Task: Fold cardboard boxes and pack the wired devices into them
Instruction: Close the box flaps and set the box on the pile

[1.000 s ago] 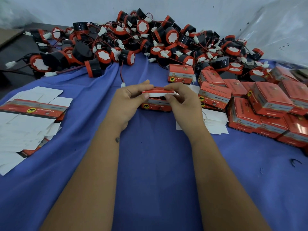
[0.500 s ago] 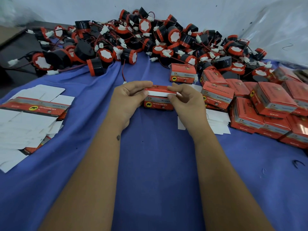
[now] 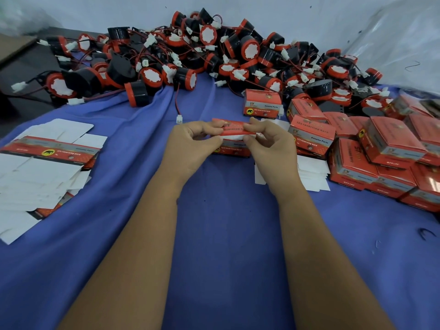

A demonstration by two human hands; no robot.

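A small red cardboard box (image 3: 234,139) sits on the blue cloth at the middle of the table, its top flap raised. My left hand (image 3: 190,145) pinches the flap's left end between thumb and fingers. My right hand (image 3: 269,145) pinches its right end. What is inside the box is hidden. A big heap of black and red wired devices (image 3: 214,58) with white connectors lies along the back.
Flat unfolded box blanks (image 3: 45,160) are stacked at the left. Several closed red boxes (image 3: 381,151) crowd the right side, with one more box (image 3: 262,102) behind my hands. White cards (image 3: 312,172) lie under my right wrist. Blue cloth (image 3: 226,234) covers the near table.
Both hands have lifted the box's top flap up from the closed position and now pinch it at its ends. The box stays where it was.
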